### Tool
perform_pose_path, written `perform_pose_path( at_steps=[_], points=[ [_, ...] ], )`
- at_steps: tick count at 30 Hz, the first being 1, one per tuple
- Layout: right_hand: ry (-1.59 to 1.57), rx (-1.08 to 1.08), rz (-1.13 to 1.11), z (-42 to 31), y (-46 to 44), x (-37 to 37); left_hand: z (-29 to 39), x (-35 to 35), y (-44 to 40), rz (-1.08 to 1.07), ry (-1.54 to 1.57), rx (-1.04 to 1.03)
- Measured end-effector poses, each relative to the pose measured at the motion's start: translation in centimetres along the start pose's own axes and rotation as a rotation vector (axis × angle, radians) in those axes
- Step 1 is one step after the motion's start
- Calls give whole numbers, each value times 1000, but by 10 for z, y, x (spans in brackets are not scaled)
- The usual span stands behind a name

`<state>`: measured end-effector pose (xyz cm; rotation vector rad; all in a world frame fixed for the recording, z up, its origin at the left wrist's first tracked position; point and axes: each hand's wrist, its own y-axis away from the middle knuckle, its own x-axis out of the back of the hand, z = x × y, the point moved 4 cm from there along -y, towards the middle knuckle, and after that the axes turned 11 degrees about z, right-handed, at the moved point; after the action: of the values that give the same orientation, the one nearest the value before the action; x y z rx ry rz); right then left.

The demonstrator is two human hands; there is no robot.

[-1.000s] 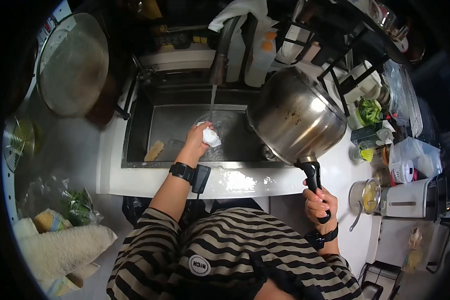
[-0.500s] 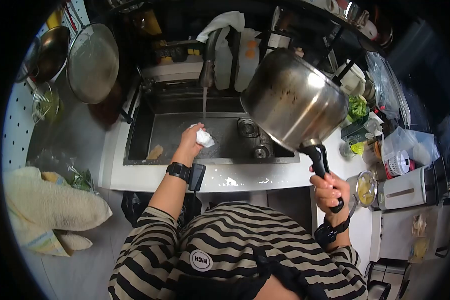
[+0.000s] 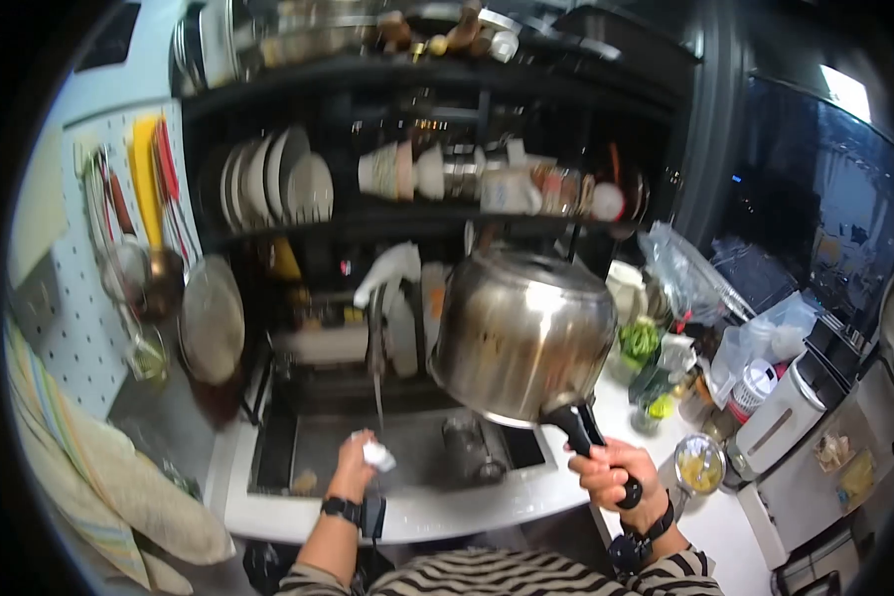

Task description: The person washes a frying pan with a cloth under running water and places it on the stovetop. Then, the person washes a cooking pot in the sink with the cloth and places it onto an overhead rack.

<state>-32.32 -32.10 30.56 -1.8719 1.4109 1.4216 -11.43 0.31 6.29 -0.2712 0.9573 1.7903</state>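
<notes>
My right hand [image 3: 611,475] grips the black handle of a large steel pot [image 3: 526,338], which is tilted upside down over the right side of the sink. A wet white cloth or wad [image 3: 377,457] is pinched in my left hand [image 3: 354,459], above the sink basin [image 3: 407,447]. From the faucet [image 3: 375,343] a thin stream of water runs down just behind my left hand. The inside of the pot faces away and is hidden.
Plates [image 3: 278,184] and cups fill the shelf above. On the left hang a round strainer [image 3: 212,320] and towels [image 3: 109,467]. To the right stand a small pan [image 3: 698,465], green vegetables [image 3: 642,341] and a white appliance [image 3: 783,415].
The view has tilted up, showing the shelves and window. My right hand still holds the pot overturned, and my left hand still has the white wad by the water.
</notes>
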Motion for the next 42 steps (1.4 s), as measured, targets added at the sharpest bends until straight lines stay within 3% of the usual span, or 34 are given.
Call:
perform_pose_path(
  at_steps=[12, 20, 24, 28, 32, 35, 38, 42],
  points=[
    [113, 95, -88, -12, 66, -64, -5, -46, -1, -137, -101, 77],
    [197, 189, -109, -10, 101, -90, -12, -71, 8, -120, -94, 83],
    [212, 167, -254, -17, 121, -115, -13, -84, 17, -150, -89, 83],
    [417, 264, -365, -43, 144, -150, -18, -88, 11, -149, -89, 70],
    [313, 378, -552, -68, 140, -217, -18, -95, 11, -152, -91, 72],
    [444, 267, -645, -104, 124, -277, -14, -102, 10, -169, -78, 55],
    [503, 387, -666, -156, 98, -331, -11, -106, 10, -206, -50, 36],
    [520, 246, -640, -222, 66, -384, -13, -96, 2, -208, -48, -4]
  ],
)
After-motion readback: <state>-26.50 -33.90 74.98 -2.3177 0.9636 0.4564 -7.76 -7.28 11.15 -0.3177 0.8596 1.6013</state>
